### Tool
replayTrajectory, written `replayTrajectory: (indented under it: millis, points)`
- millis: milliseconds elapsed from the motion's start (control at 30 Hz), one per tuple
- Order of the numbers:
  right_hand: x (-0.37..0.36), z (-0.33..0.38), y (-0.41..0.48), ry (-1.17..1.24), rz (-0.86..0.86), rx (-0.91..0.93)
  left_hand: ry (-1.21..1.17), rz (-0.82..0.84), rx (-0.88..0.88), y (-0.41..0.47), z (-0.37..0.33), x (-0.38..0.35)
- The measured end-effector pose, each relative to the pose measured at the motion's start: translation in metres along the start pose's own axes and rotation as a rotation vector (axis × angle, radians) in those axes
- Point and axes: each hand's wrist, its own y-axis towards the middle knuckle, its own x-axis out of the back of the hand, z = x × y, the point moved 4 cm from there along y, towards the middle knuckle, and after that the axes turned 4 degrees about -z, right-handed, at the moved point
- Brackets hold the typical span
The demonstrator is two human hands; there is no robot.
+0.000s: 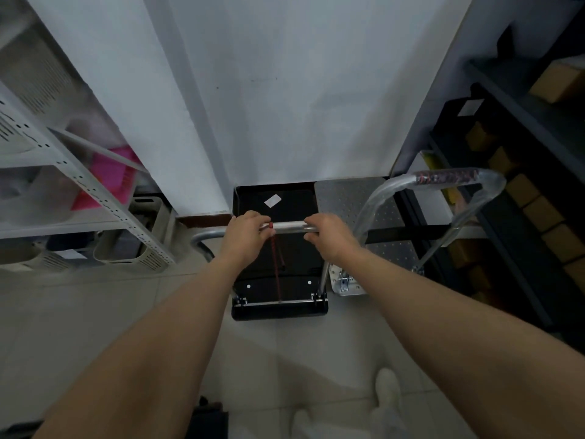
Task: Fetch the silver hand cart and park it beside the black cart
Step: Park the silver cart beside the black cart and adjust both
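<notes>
Hands both on one bar: L hand (245, 232) and R hand (329, 237) each curl fingers round the shiny handle bar (289, 225) of the black cart (278, 310), knuckles up, w/ a short bare stretch of tube btwn them. That black cart sits nose-in against the white wall (285, 90), its deck dark w/ a small white label (273, 201) near the far end. A red cord (276, 264) hangs from the handle bar just by the L hand, down toward the deck's near edge. Immediately R of it stands the silver cart (345, 198), decks side by side, touching or a hair apart, can't tell which. Its perforated metal deck also reaches the wall. Its loop handle (443, 177) is tall, wrapped in clear plastic, w/ a dark red patterned band on the top bar; R hand is near its left upright but apart from it. L side: pale metal rack (79, 182) w/ baskets & something pink (114, 175). R side: dark shelving (519, 96) holding cardboard boxes (544, 213). Pale floor tiles (95, 312) below, white shoe (387, 391) at bottom.
</notes>
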Motion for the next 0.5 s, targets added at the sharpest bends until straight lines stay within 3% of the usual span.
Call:
replayTrajectory:
  millis: [500]
  points:
    - [-0.022,0.000,0.022,-0.114,-0.002,-0.012,-0.049,0.031,0.191,0.017,0.006,-0.004]
